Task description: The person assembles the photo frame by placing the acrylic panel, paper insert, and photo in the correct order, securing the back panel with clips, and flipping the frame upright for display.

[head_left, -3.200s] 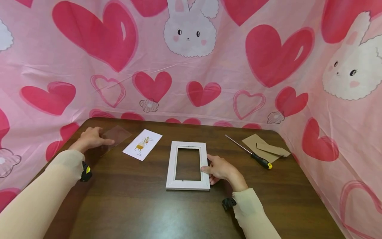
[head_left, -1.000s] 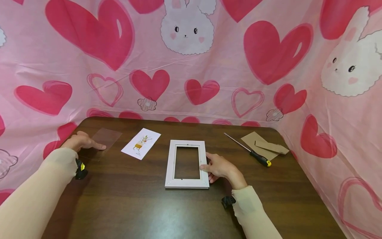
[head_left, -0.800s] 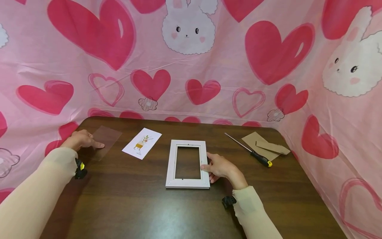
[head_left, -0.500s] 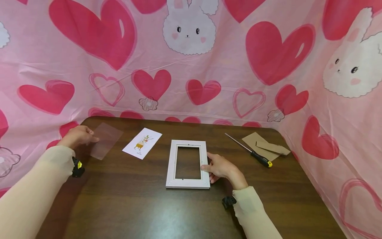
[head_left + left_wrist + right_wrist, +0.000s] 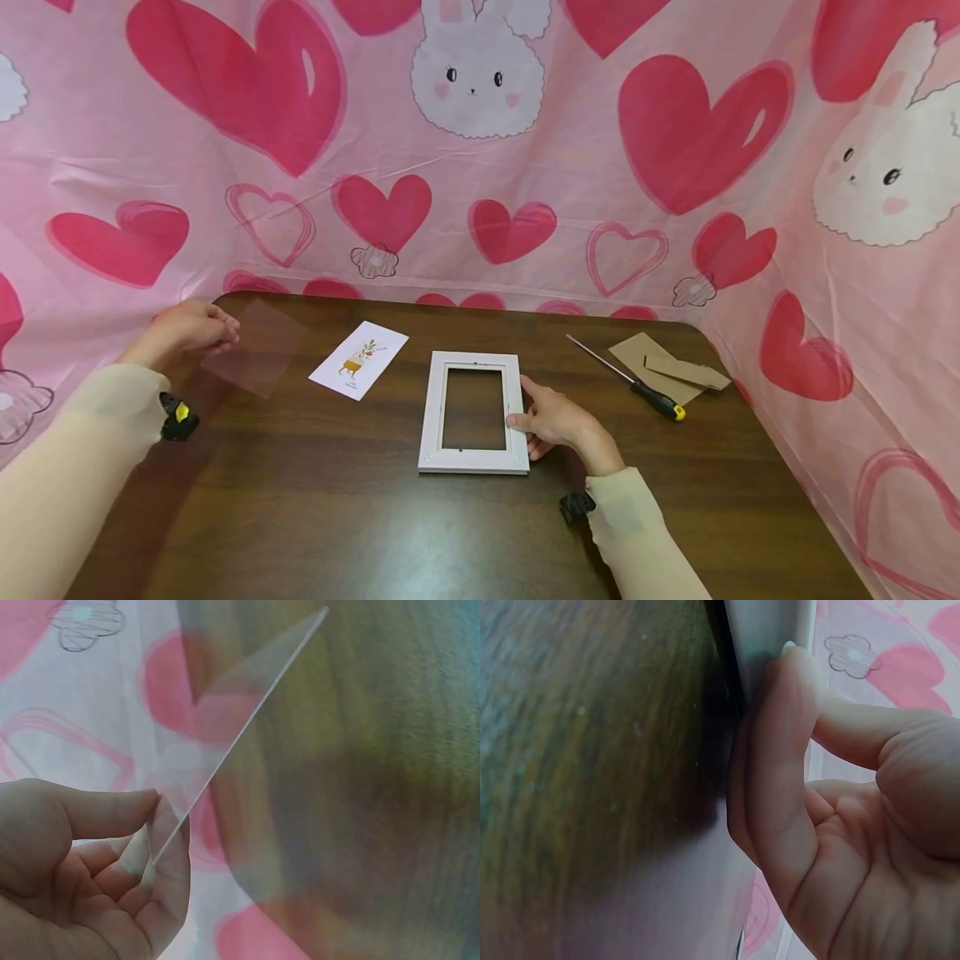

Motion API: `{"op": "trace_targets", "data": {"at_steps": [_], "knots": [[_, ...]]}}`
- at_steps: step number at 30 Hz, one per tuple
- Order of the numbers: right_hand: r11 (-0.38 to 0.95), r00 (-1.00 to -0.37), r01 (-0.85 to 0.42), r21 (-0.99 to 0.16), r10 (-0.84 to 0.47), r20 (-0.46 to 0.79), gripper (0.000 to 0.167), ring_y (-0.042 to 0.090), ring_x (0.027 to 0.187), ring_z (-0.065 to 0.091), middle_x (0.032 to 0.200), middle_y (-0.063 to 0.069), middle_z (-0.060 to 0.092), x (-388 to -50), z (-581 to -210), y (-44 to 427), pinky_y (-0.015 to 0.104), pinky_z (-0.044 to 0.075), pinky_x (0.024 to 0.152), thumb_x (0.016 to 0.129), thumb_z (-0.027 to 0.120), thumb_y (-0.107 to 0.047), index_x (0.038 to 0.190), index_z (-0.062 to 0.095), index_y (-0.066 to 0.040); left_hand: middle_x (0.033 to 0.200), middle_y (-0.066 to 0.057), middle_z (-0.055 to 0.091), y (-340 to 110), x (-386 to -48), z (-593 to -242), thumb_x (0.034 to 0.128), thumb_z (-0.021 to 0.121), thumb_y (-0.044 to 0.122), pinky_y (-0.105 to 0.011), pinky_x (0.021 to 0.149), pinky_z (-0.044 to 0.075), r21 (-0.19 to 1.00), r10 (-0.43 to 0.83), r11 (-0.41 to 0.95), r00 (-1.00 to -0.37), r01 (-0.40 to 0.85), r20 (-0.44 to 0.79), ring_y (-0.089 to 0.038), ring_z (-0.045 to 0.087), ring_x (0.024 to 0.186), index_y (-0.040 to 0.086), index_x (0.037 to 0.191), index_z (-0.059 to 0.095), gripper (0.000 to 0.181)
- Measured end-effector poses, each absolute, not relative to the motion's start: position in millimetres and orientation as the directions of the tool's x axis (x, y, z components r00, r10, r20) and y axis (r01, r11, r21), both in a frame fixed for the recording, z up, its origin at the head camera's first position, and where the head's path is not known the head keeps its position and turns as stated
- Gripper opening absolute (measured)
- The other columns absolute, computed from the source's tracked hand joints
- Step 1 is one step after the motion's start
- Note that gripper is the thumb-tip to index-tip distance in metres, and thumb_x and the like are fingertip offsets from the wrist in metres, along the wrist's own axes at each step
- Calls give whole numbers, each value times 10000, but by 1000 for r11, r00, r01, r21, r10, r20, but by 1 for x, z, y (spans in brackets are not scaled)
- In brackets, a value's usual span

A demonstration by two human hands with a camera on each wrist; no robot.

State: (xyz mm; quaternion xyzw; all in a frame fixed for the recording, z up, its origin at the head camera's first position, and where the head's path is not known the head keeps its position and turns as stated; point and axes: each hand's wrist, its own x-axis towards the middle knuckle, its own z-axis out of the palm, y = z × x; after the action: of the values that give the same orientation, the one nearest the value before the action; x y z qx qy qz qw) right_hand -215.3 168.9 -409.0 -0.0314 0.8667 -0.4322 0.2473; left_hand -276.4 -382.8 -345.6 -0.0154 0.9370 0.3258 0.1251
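At the table's far left, my left hand [image 5: 191,327] pinches a clear rectangular sheet [image 5: 262,348] by one corner between thumb and fingers. The left wrist view shows that sheet [image 5: 241,739] nearly edge-on, lifted off the table and tilted. A white picture frame [image 5: 432,425] lies in the middle, its opening showing bare wood. My right hand [image 5: 557,418] grips the frame's right side, thumb on top and fingers against the outer edge. From the right wrist, the fingers [image 5: 780,757] appear along the frame's white side [image 5: 769,626].
A white card [image 5: 358,361] with a printed plant drawing lies between the sheet and the frame. To the right are a screwdriver [image 5: 656,402] with a black and yellow handle, a brown board [image 5: 636,354] and a folded brown strip [image 5: 686,372]. Pink heart-patterned cloth [image 5: 570,167] surrounds the table [image 5: 337,508].
My left hand has picked up the clear sheet from the table and raised it, moving slightly left. The right hand and the frame have stayed in place.
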Motion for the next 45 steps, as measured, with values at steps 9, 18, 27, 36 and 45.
{"op": "trace_targets", "data": {"at_steps": [9,18,27,36,45], "knots": [[616,-877,156,-772,-274,-396,882,193,541,612,880,175,604,-215,-408,171,360,617,555,1013,726,-166,1703,182,-92,837,6,739,-358,-270,-325,1033,645,125,-273,653,593,662,44,743,-982,-91,-184,-125,684,731,-147,1250,590,352],[609,-869,165,-776,-283,-406,906,193,534,617,840,173,617,-216,-409,170,357,617,556,1007,731,-172,1706,161,-89,892,-43,720,-321,-263,-315,1051,621,80,-299,683,621,743,129,668,-976,-43,-173,-157,678,757,-172,1297,515,368],[612,-869,166,-773,-280,-408,898,192,541,628,868,179,617,-216,-409,170,361,619,556,1007,736,-169,1703,175,-85,1038,-135,728,-281,-255,-317,1049,645,120,-310,770,632,787,167,616,-972,-28,-164,-177,701,835,-107,1323,513,379],[615,-871,165,-771,-276,-406,889,194,544,627,883,181,612,-216,-409,170,364,619,556,1010,732,-172,1703,181,-87,1019,-110,661,-251,-253,-327,1044,632,47,-297,822,633,878,263,479,-949,-30,-176,-164,700,862,-117,1309,491,342],[619,-870,166,-768,-275,-410,894,198,545,620,892,179,610,-215,-408,169,352,617,558,1008,736,-177,1702,181,-87,1021,-141,653,-225,-247,-337,1030,666,62,-304,820,637,921,316,383,-927,-71,-203,-186,719,862,-104,1312,490,371]]}}
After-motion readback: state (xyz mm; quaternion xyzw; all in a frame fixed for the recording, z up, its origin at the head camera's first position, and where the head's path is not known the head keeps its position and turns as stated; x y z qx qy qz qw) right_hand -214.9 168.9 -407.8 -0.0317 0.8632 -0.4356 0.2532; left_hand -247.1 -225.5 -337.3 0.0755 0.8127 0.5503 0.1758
